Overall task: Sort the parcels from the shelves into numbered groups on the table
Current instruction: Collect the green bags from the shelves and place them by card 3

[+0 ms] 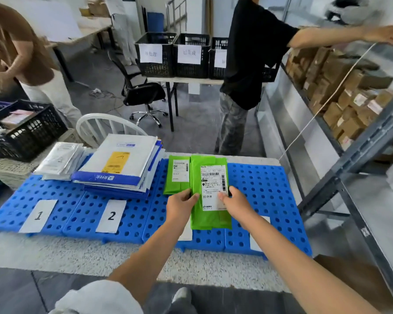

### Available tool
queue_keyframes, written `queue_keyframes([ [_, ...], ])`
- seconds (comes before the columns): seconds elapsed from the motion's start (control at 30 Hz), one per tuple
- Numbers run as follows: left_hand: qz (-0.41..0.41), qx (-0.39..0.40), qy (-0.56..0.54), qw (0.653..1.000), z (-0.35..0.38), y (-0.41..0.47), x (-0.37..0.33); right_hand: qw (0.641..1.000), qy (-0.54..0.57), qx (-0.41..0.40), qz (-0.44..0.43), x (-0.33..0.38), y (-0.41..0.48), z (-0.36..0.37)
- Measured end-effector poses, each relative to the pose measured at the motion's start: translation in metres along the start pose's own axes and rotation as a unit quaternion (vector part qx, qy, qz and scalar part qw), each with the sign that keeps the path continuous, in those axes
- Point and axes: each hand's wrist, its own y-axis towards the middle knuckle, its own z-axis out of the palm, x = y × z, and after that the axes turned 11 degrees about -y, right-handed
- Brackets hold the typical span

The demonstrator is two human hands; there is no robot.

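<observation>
I hold a green parcel [210, 219] with a white shipping label over the blue perforated mat [268, 189]. My left hand [180, 207] grips its left edge and my right hand [235, 203] pinches its right edge by the label. A second green parcel [176, 177] lies flat just behind and to the left. White cards marked 1 [38, 215] and 2 [111, 215] lie on the mat. A stack of white and blue mailers [120, 165] sits behind card 2, and a thin pile of clear-bagged parcels [60, 159] behind card 1. My arms partly hide two more cards.
A metal shelf [349, 155] of brown boxes [340, 91] runs along the right. A person in black stands past the table, reaching to it. Labelled black crates [173, 55] sit on a far table. Another crate [21, 130], a white chair [104, 125] and a second person are left.
</observation>
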Motion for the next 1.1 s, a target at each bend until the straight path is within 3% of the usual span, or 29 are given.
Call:
queue_keyframes([
  [0.47, -0.049, -0.003, -0.007, 0.999, -0.032, 0.153, -0.018, 0.997, -0.045, 0.043, 0.038, 0.065, 0.146, 0.054],
  [0.67, -0.062, 0.002, 0.027, 0.998, -0.039, 0.209, -0.001, 0.987, -0.126, 0.082, 0.058, 0.088, 0.184, 0.075],
  [0.87, -0.093, 0.010, 0.010, 0.996, -0.044, 0.242, 0.014, 0.981, -0.130, 0.112, 0.091, 0.092, 0.216, 0.095],
  [1.1, -0.072, 0.009, 0.010, 0.997, -0.042, 0.266, 0.030, 0.980, -0.115, 0.085, 0.138, 0.088, 0.243, 0.124],
])
